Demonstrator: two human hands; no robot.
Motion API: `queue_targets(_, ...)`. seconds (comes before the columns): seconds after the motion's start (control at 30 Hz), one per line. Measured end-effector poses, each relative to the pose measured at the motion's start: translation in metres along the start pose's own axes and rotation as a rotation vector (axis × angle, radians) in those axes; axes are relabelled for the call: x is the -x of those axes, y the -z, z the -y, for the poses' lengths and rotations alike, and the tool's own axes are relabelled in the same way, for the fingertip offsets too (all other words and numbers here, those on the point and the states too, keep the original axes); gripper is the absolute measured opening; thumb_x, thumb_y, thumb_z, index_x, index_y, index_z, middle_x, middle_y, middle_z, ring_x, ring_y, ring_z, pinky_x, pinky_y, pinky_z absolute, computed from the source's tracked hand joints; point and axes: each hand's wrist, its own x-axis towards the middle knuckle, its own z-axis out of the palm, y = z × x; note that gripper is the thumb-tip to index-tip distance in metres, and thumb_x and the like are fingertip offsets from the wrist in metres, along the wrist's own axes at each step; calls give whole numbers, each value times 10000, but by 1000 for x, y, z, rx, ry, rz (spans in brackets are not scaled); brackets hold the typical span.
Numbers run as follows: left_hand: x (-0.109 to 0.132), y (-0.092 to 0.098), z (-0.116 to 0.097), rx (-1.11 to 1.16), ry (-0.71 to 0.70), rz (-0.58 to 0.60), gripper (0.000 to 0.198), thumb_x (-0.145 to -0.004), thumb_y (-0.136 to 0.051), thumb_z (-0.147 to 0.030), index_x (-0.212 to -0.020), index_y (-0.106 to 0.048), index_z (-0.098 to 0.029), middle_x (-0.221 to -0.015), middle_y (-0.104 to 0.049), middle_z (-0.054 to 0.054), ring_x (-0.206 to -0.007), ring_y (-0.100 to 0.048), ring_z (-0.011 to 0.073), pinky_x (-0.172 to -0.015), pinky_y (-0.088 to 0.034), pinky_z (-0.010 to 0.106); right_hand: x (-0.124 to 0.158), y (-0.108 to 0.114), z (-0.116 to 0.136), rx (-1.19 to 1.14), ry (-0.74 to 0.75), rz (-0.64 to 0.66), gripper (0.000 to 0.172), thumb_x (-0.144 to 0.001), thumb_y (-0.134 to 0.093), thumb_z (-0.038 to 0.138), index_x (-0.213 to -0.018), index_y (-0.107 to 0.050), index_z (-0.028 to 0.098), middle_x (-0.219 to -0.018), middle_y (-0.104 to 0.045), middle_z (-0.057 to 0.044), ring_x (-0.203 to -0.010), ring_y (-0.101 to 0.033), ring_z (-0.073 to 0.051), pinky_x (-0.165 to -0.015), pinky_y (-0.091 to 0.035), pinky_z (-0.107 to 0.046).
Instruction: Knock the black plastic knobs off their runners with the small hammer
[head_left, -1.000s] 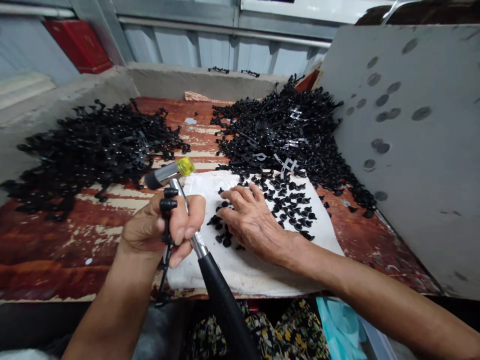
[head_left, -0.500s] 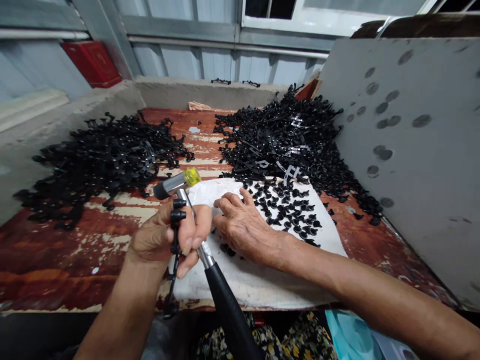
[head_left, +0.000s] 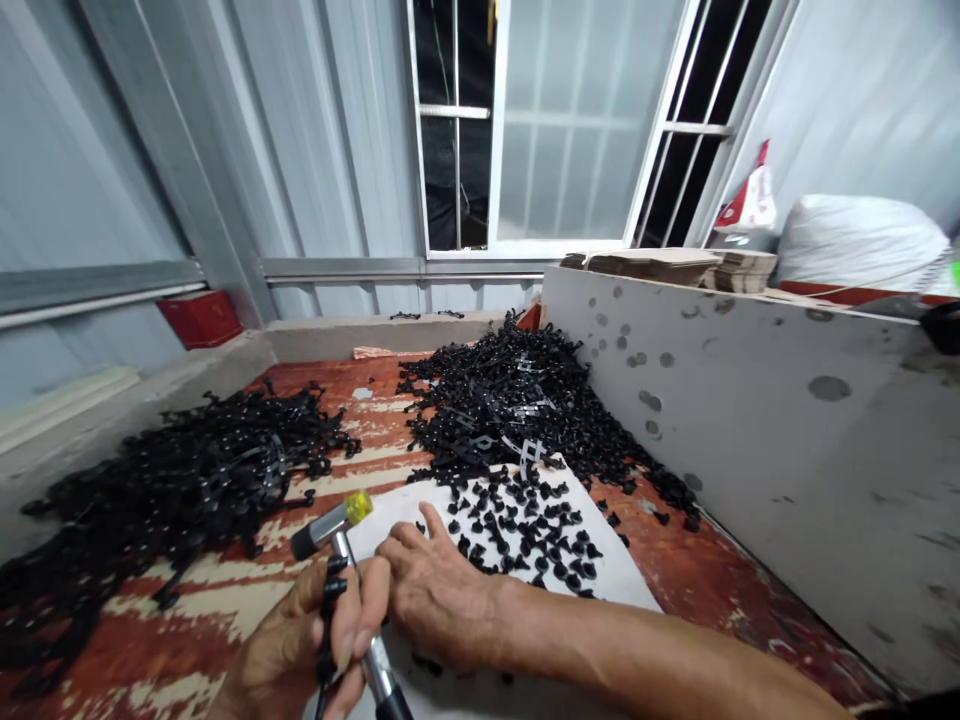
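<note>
My left hand (head_left: 319,630) is closed around a hammer (head_left: 341,535) with a metal shaft and a yellow-and-black head. A black strip part (head_left: 327,610) with round knobs also hangs from its fingers. Palm down on the white cloth (head_left: 607,580), my right hand (head_left: 439,590) has its fingers partly spread; what lies under the palm is hidden. Small black knobbed pieces (head_left: 525,530) are scattered over the cloth to the right of that hand.
A heap of black parts (head_left: 202,480) lies at the left on the red worn table (head_left: 375,405). Another large heap (head_left: 502,390) is at the back. A grey spotted panel (head_left: 735,400) stands along the right side, with a red box (head_left: 199,318) at the back left.
The view has tilted up, showing more of the wall and window, so the hands appear lower. The left hand still holds the hammer and strip; the right hand stays on the cloth.
</note>
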Motion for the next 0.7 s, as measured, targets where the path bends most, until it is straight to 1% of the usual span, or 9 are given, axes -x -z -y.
queue_targets(0.1, 0, -6, -5, -98, -28, -29, 269, -914, -562, -456, -935, -701, -227, -782, -499, -11, -338, -478, 29, -261, -183, 168, 5, -1, 6, 3, -9, -19, 207, -945, -482, 157, -940, -688, 160, -995, -632, -95, -1017, -521, -258, -1016, -367, -579)
queue_targets(0.17, 1, -8, -8, -138, -94, -67, 256, -908, -576, -411, -866, -687, -185, -769, -517, -6, -361, -536, 55, -280, -255, 168, 14, -1, 7, -70, -27, 4, 244, -956, -445, 135, -988, -686, 142, -1080, -614, -138, -1094, -484, -299, -1023, -307, -632)
queue_targets(0.2, 1, -7, -9, -162, -58, -44, 229, -903, -592, -381, -855, -684, -178, -772, -533, -5, -384, -573, 75, -310, -330, 167, 19, 0, 5, -98, -49, 16, 229, -939, -466, 114, -991, -688, 139, -1096, -609, -147, -1100, -475, -314, -1023, -272, -659)
queue_targets(0.23, 1, -6, -11, -160, -51, -100, 229, -909, -590, -377, -846, -683, -178, -781, -545, -7, -401, -590, 77, -332, -365, 160, 25, 1, 2, -101, -71, 25, 214, -923, -490, 98, -981, -689, 151, -1099, -612, -136, -1096, -474, -310, -1025, -267, -647)
queue_targets(0.3, 3, -4, -12, -143, -59, -112, 208, -911, -599, -356, -850, -685, -176, -807, -562, -16, -417, -607, 74, -361, -414, 150, 39, 4, -4, -136, -133, 5, 201, -908, -509, 89, -954, -693, 156, -1141, -605, -132, -1075, -475, -287, -1019, -300, -565)
queue_targets(0.4, 6, -5, -14, -121, -106, -140, 197, -915, -603, -340, -845, -684, -174, -829, -561, -28, -425, -608, 58, -343, -386, 120, 60, 6, -6, -164, -210, -47, 248, -898, -497, 70, -1022, -698, 147, -1155, -598, -145, -1023, -472, -270, -944, -361, -475)
queue_targets(0.5, 7, -5, -14, -136, -124, -118, 204, -922, -589, -341, -851, -681, -173, -829, -558, -24, -413, -605, 65, -295, -325, 124, 73, 1, 1, -184, -199, -106, 300, -889, -484, 45, -1074, -691, 158, -1182, -583, -147, -1052, -457, -276, -940, -357, -469)
queue_targets(0.6, 5, -4, -14, -141, -109, -91, 201, -928, -572, -331, -871, -681, -173, -833, -559, -17, -402, -600, 69, -280, -309, 142, 74, -6, 9, -180, -178, -99, 297, -907, -473, 64, -1089, -684, 167, -1224, -564, -152, -1113, -442, -296, -971, -331, -505)
queue_targets(0.7, 4, -5, -12, -130, -97, -92, 195, -932, -566, -318, -874, -675, -168, -846, -561, -15, -411, -605, 66, -294, -328, 144, 70, -11, 13, -148, -167, -91, 290, -923, -458, 79, -1111, -669, 144, -1240, -558, -166, -1143, -440, -315, -999, -299, -550)
